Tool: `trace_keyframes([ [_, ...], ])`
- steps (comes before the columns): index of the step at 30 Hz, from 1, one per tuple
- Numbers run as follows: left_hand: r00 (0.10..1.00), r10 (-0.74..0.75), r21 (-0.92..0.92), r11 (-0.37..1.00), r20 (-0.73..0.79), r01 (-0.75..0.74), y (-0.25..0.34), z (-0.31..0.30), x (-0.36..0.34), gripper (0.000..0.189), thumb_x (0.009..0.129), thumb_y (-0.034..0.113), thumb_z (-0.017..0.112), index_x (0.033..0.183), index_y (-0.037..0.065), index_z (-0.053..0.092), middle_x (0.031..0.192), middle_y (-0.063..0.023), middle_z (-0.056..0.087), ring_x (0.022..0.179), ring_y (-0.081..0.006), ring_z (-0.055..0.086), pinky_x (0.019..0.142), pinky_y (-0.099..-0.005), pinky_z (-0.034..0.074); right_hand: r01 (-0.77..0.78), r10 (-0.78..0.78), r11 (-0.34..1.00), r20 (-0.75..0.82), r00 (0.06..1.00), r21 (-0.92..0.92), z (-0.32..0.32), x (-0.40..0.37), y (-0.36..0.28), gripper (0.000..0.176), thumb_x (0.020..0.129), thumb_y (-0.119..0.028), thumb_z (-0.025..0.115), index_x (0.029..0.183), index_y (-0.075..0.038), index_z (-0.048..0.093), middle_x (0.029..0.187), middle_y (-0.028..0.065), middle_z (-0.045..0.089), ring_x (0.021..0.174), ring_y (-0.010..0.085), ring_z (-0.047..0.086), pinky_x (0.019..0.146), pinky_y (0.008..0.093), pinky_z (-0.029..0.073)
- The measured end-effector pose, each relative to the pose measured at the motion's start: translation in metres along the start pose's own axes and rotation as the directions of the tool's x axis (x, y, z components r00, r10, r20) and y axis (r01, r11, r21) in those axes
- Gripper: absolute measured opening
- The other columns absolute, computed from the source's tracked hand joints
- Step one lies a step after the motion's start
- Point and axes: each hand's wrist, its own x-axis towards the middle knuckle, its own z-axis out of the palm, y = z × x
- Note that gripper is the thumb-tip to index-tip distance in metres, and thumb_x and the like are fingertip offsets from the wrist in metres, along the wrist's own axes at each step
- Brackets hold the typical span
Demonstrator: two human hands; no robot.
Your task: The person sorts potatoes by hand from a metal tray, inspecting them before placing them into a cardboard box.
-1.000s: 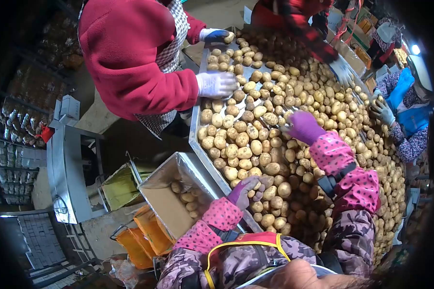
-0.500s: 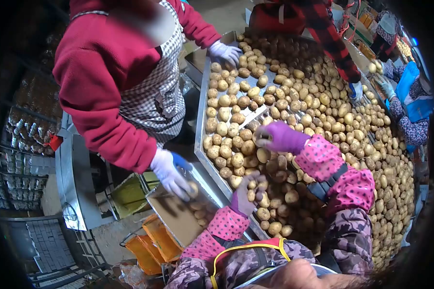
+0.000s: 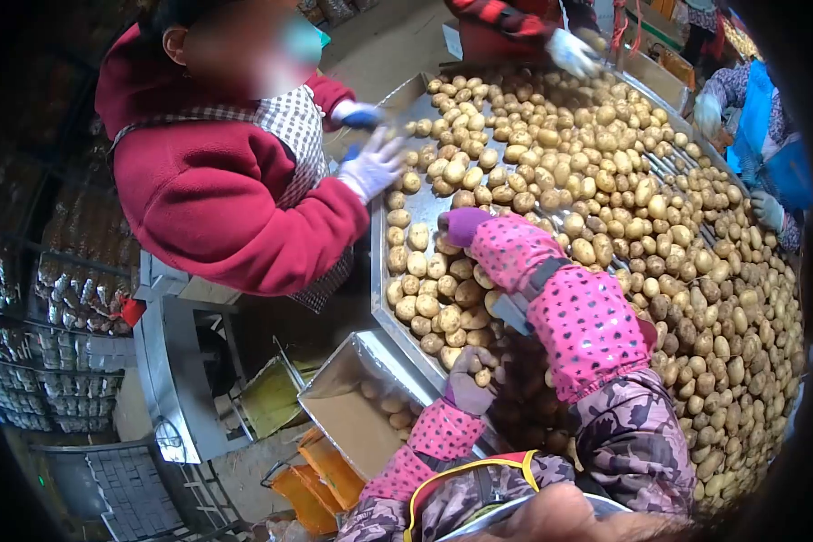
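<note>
Potatoes cover the large metal sorting table in front of me. My left hand, in a purple-grey glove, is at the table's near left edge. Its fingers are curled around a small potato, partly hidden by the glove. Further forward, my right hand, in a purple glove, reaches left across the potatoes. Its fingers point down and are mostly hidden behind the back of the hand, so what they hold does not show. Pink dotted sleeve covers hide some of the potatoes below.
A cardboard box with several potatoes stands against the table's left edge. Orange crates lie below it. A person in a red top works at the left, with white-gloved hands at the table. Other workers' gloved hands are at the far side.
My right hand has moved forward and left over the potatoes. My left hand stays near the table edge. The red-topped person's hand has moved from the box up to the table.
</note>
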Motion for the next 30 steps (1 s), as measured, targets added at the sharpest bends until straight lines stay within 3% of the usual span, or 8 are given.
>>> trace_keyframes([
  [3, 0.993, -0.093, -0.232, 0.967, 0.068, 0.106, 0.022, 0.015, -0.003, 0.037, 0.101, 0.036, 0.055, 0.107, 0.001, 0.064, 0.114, -0.0153, 0.067, 0.112, -0.0335, 0.063, 0.083, -0.0402, 0.059, 0.122, -0.122, 0.992, 0.012, 0.993, -0.037, -0.043, -0.077, -0.006, 0.035, 0.090, -0.037, 0.069, 0.123, -0.026, 0.068, 0.100, 0.0178, 0.072, 0.096, 0.0377, 0.071, 0.085, 0.0489, 0.057],
  [4, 0.976, -0.101, -0.194, 0.971, 0.194, 0.139, 0.026, -0.007, 0.005, 0.042, 0.098, 0.034, 0.057, 0.128, 0.005, 0.062, 0.125, -0.0185, 0.065, 0.122, -0.0370, 0.058, 0.086, -0.0427, 0.059, 0.214, -0.210, 0.975, 0.064, 0.976, -0.068, -0.061, -0.108, -0.016, 0.040, 0.091, -0.040, 0.069, 0.129, -0.027, 0.066, 0.101, 0.0182, 0.072, 0.098, 0.0375, 0.071, 0.087, 0.0483, 0.056],
  [7, 0.969, -0.133, -0.296, 0.936, 0.210, 0.192, 0.037, 0.021, -0.004, 0.062, 0.098, 0.034, 0.057, 0.156, 0.021, 0.040, 0.147, -0.0224, 0.052, 0.125, -0.0396, 0.057, 0.091, -0.0446, 0.058, 0.204, -0.333, 0.909, 0.338, 0.880, 0.364, -0.097, -0.162, -0.008, 0.063, 0.092, -0.051, 0.069, 0.147, -0.024, 0.055, 0.106, 0.0183, 0.073, 0.100, 0.0359, 0.071, 0.094, 0.0479, 0.054],
  [8, 0.973, -0.135, -0.310, 0.932, 0.189, 0.190, 0.038, 0.024, -0.004, 0.063, 0.098, 0.033, 0.058, 0.157, 0.023, 0.039, 0.149, -0.0253, 0.048, 0.123, -0.0413, 0.057, 0.089, -0.0450, 0.058, 0.313, -0.329, 0.938, 0.099, 0.939, 0.147, -0.073, -0.150, 0.027, 0.056, 0.093, -0.048, 0.068, 0.142, -0.021, 0.060, 0.109, 0.0180, 0.073, 0.100, 0.0367, 0.071, 0.093, 0.0480, 0.054],
  [9, 0.968, -0.112, -0.242, 0.956, 0.226, 0.167, 0.035, 0.014, -0.002, 0.065, 0.096, 0.032, 0.060, 0.157, 0.025, 0.038, 0.148, -0.0267, 0.047, 0.122, -0.0416, 0.058, 0.087, -0.0449, 0.058, -0.020, 0.027, 0.998, 0.094, 0.995, -0.065, -0.095, -0.137, 0.027, 0.049, 0.093, -0.045, 0.069, 0.133, -0.017, 0.066, 0.108, 0.0176, 0.073, 0.101, 0.0373, 0.070, 0.091, 0.0481, 0.055],
  [11, 0.948, -0.125, -0.224, 0.955, 0.293, 0.195, 0.028, 0.001, 0.003, 0.071, 0.091, 0.030, 0.064, 0.157, 0.026, 0.038, 0.147, -0.0285, 0.048, 0.119, -0.0418, 0.059, 0.083, -0.0442, 0.058, -0.296, 0.287, 0.932, -0.072, 0.955, -0.210, -0.098, -0.097, 0.069, 0.036, 0.087, -0.032, 0.072, 0.117, -0.012, 0.069, 0.115, 0.0158, 0.071, 0.105, 0.0356, 0.070, 0.090, 0.0473, 0.055],
  [18, 0.928, -0.222, -0.182, 0.941, 0.300, 0.285, 0.027, 0.022, -0.017, 0.067, 0.076, 0.018, 0.068, 0.141, 0.026, 0.055, 0.119, -0.0205, 0.055, 0.097, -0.0317, 0.053, 0.072, -0.0365, 0.050, -0.307, 0.300, 0.872, -0.078, 0.951, -0.381, -0.073, -0.072, 0.113, 0.027, 0.092, -0.019, 0.063, 0.117, -0.011, 0.071, 0.117, 0.0152, 0.070, 0.111, 0.0336, 0.069, 0.089, 0.0446, 0.057],
  [30, 0.888, -0.299, -0.144, 0.920, 0.349, 0.366, 0.011, 0.030, -0.051, 0.065, 0.088, 0.032, 0.062, 0.150, 0.015, 0.047, 0.091, -0.0124, 0.063, 0.064, -0.0225, 0.056, 0.052, -0.0316, 0.045, -0.267, 0.264, 0.866, -0.068, 0.962, -0.423, -0.055, -0.100, 0.124, 0.028, 0.090, -0.028, 0.068, 0.108, -0.006, 0.072, 0.102, 0.0178, 0.072, 0.097, 0.0332, 0.071, 0.082, 0.0441, 0.057],
])
